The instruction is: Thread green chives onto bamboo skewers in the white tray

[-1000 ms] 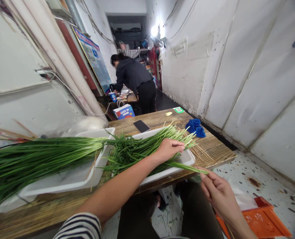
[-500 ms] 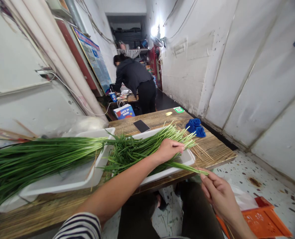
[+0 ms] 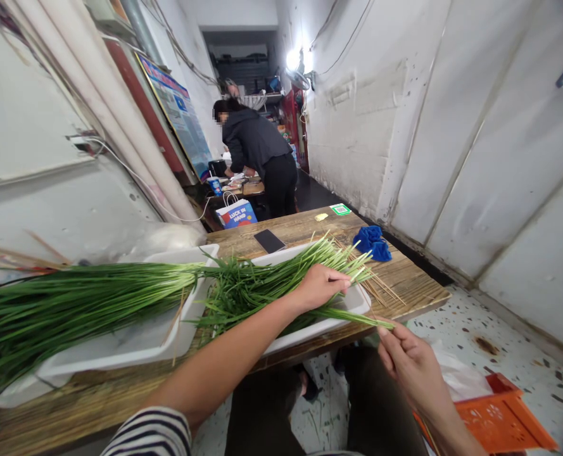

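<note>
Long green chives point(image 3: 262, 288) lie piled in the right-hand white tray point(image 3: 304, 330), their pale stalk ends pointing right. My left hand point(image 3: 320, 286) reaches over this pile, with thumb and fingers pinched on a pale chive stalk at the cut ends. Lower right, past the tray's rim, my right hand point(image 3: 411, 361) grips the ends of a small bunch of chives point(image 3: 352, 316), whose leaves trail back into the tray. Thin sticks show under my right hand; whether its fingers hold them I cannot tell.
Another white tray point(image 3: 186, 335) of chives stands left. Thin wooden skewers point(image 3: 383, 285), a blue cloth point(image 3: 372, 243) and a phone point(image 3: 269, 240) lie on the wooden table point(image 3: 418, 292). An orange crate point(image 3: 509, 418) sits low right. A person point(image 3: 259, 149) bends over a table behind.
My right hand has shifted slightly left with the bunch's ends, its fingers now further over them. My left hand stays nearly still. The person behind has moved their arms a little.
</note>
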`<state>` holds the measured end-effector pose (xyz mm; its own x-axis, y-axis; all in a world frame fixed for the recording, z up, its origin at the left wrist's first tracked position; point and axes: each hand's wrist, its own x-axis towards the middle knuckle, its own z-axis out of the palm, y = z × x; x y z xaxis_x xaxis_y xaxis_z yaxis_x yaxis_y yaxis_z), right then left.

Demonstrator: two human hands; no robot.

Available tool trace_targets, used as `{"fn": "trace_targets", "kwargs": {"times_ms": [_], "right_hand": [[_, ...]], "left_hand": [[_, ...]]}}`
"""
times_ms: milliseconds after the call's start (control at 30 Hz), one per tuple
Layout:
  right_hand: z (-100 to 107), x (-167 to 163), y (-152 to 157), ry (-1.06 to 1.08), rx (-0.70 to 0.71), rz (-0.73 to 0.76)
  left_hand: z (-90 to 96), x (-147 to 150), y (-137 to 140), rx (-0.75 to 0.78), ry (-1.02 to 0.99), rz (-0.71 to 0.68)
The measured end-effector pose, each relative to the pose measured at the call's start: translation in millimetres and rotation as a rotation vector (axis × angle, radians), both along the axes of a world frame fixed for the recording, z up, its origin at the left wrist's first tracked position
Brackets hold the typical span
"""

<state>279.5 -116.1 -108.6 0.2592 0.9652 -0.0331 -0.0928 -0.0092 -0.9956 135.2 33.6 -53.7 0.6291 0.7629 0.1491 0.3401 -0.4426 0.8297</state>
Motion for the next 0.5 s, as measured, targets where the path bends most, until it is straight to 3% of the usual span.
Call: {"fn": "trace_targets", "kwargs": {"times_ms": [100, 233, 333, 400, 500], "right_hand": [[0, 0, 7, -0.002, 0.036, -0.012], [6, -2, 21, 0.028, 0.082, -0.005], [9, -3, 30, 0.072, 0.128, 0.024], [8, -4, 33, 0.108, 0.149, 0.024], [4, -5, 31, 0.163, 0.148, -0.021]], "left_hand": [[-1.2, 2, -5, 0.016, 0.031, -0.074], [1.9, 4, -12, 0.176, 0.092, -0.311], [7.1, 3, -12, 0.249, 0.105, -0.398], [9.1, 1, -10, 0.242, 0.072, -0.352], [8.0, 0, -6, 0.211, 0.009, -0.072]]}}
